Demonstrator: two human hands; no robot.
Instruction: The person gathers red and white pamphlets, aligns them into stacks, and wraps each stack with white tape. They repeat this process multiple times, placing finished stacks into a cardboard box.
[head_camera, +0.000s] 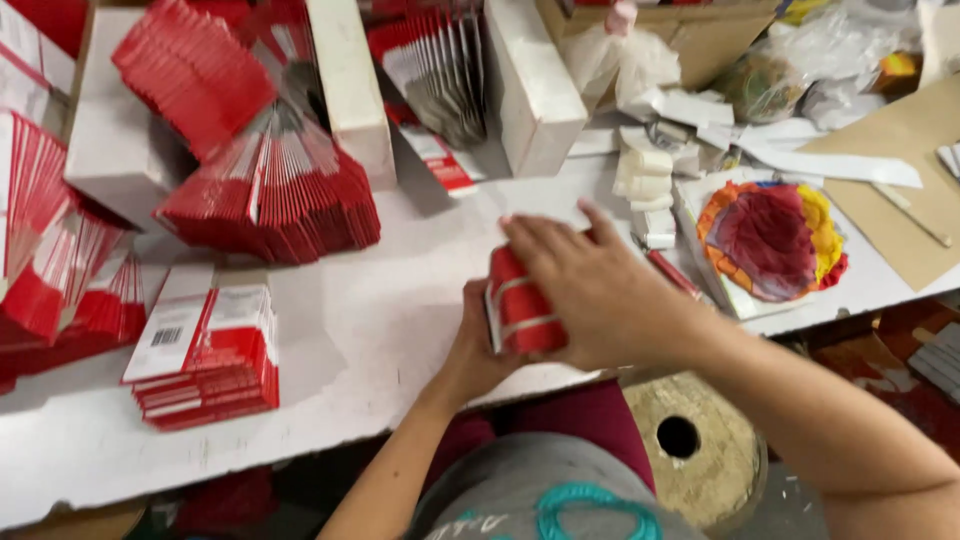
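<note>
The red card bundle (522, 308) sits upright at the near edge of the white table (390, 330), my left hand (470, 350) cupping its back while my right hand (590, 290) clamps over its top, keeping its white bands tight and the stack square.

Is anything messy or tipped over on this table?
Yes. The red card stack behind the hands has slumped and fanned out instead of standing square. The flat pile nearer the edge is neater. Both hands, left hand and right hand, hold a tidy red bundle.
</note>
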